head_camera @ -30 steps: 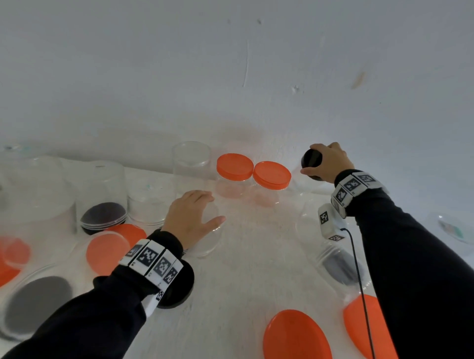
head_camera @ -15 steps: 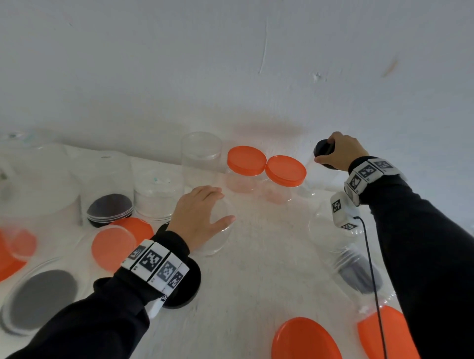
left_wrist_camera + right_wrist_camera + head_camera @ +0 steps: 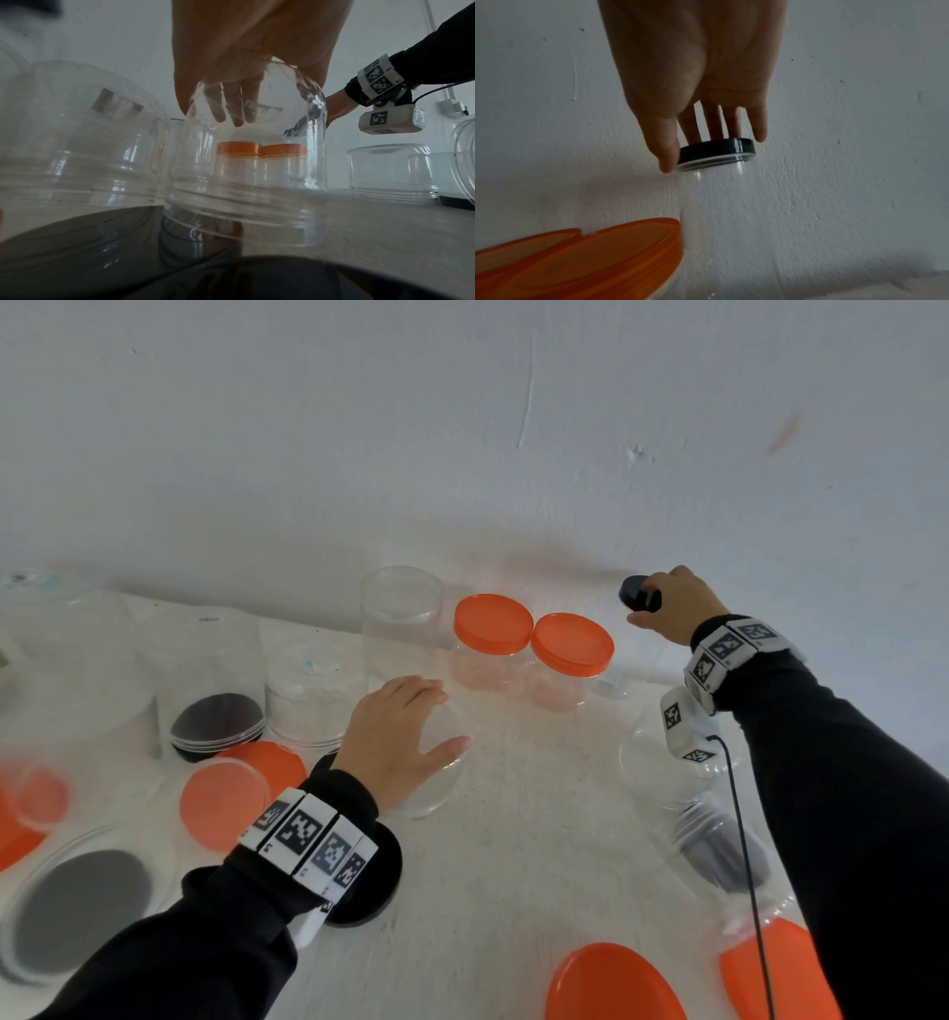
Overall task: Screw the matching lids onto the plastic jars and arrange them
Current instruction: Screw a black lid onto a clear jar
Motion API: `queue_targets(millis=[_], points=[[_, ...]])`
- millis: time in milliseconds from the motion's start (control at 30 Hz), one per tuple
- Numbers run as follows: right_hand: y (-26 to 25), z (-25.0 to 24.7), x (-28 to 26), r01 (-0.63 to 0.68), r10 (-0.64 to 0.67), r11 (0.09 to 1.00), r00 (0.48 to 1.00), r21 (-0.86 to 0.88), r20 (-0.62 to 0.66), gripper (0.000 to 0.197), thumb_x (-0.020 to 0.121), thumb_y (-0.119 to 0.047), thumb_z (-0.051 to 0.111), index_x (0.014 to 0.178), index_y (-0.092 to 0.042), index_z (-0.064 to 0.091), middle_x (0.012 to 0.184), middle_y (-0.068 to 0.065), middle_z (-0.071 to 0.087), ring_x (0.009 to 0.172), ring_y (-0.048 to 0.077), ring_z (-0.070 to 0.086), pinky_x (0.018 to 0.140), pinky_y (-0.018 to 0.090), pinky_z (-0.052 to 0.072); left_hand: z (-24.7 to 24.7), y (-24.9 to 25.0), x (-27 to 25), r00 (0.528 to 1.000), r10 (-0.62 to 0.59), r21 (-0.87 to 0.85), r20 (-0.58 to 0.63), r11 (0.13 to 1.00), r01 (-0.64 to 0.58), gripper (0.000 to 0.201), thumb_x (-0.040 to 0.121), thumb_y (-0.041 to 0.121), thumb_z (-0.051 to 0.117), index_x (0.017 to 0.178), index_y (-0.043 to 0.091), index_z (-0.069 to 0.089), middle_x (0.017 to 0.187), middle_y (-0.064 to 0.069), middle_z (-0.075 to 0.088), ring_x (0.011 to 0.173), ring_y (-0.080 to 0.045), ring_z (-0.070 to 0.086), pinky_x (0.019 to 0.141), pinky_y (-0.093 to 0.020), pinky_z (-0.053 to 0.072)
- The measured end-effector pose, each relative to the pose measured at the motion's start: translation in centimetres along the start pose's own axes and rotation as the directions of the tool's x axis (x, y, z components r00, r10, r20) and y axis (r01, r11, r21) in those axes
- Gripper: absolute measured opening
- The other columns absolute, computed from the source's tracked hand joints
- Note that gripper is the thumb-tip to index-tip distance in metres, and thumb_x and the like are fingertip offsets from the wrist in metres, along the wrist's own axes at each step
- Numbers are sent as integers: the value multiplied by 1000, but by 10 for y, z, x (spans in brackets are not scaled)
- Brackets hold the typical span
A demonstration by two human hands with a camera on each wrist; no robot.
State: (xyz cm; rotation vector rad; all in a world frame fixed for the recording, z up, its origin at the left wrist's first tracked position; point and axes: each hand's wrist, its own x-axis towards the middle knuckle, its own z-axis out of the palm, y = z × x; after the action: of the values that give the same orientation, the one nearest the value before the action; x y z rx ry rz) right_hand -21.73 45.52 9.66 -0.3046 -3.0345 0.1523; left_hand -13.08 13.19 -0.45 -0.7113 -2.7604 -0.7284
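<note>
I see two lidded jars (image 3: 531, 654) against the wall (image 3: 462, 428); left of them an open jar (image 3: 403, 618), right a capped jar (image 3: 629, 654).

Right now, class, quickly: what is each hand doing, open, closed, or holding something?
Left hand: fingers curled over an upturned clear jar, gripping it.
Right hand: fingertips gripping the black lid on a clear jar by the wall.
</note>
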Motion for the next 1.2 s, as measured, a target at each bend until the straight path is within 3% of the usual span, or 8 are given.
queue_targets(millis=[267,500,600,767,867,933,1000,1200], points=[[-7,-22,-24,-19,19,999,1000,49,3,51,87,-32,61,129,-8,45,129,16,43,114,33,46,90,41,40,1,-1,1,1000,9,-1,-16,1000,-9,83,70,70,23,124,15,53,134,5,48,128,-14,37,104,-34,27],[-17,-54,-124,85,-83,982,996,166,-18,56,86,-38,61,134,-15,43,131,6,47,113,24,49,95,37,40,2,-1,0,1000,5,-3,-13,1000,-5,85,69,71,23,125,15,52,134,5,48,127,-14,37,105,-35,28],[-14,-36,-176,30,-38,986,998,163,51,57,84,-46,59,133,-22,43,135,1,45,117,20,47,98,38,39,1,-1,0,1000,11,-8,-19,1000,-11,86,69,71,23,124,13,53,133,2,49,126,-16,38,104,-37,30],[-2,6,-236,-116,92,985,980,130,174,78,79,-56,60,142,-24,28,147,1,26,130,24,29,102,41,36,-1,1,0,1000,-5,-20,-1,1000,5,86,68,73,26,124,13,54,133,2,49,125,-16,38,101,-37,30],[6,23,-252,-169,144,979,970,116,194,95,73,-58,66,145,-21,18,150,6,17,134,31,22,106,44,32,-2,4,1,1000,-11,-24,-10,1000,11,73,75,65,43,123,10,55,132,-2,51,125,-20,39,101,-39,31],[13,32,-256,-199,173,974,963,112,208,105,69,-60,68,147,-20,11,149,10,17,133,34,23,107,46,31,-2,5,1,999,-14,-25,-33,1000,13,58,83,51,59,122,8,55,132,-5,51,125,-22,40,101,-41,32],[18,39,-257,-218,191,969,959,113,211,110,66,-60,70,147,-20,8,147,12,22,132,35,26,107,45,29,-2,6,0,999,-16,-19,-51,1000,15,51,84,40,63,122,7,55,132,-6,51,125,-23,40,101,-41,32],[20,44,-261,-222,203,971,962,89,185,114,66,-60,72,147,-13,6,140,16,34,125,35,34,103,42,31,-7,10,0,998,-50,-61,-27,997,48,61,83,41,63,131,6,47,136,-11,49,127,-27,42,105,-41,30]])
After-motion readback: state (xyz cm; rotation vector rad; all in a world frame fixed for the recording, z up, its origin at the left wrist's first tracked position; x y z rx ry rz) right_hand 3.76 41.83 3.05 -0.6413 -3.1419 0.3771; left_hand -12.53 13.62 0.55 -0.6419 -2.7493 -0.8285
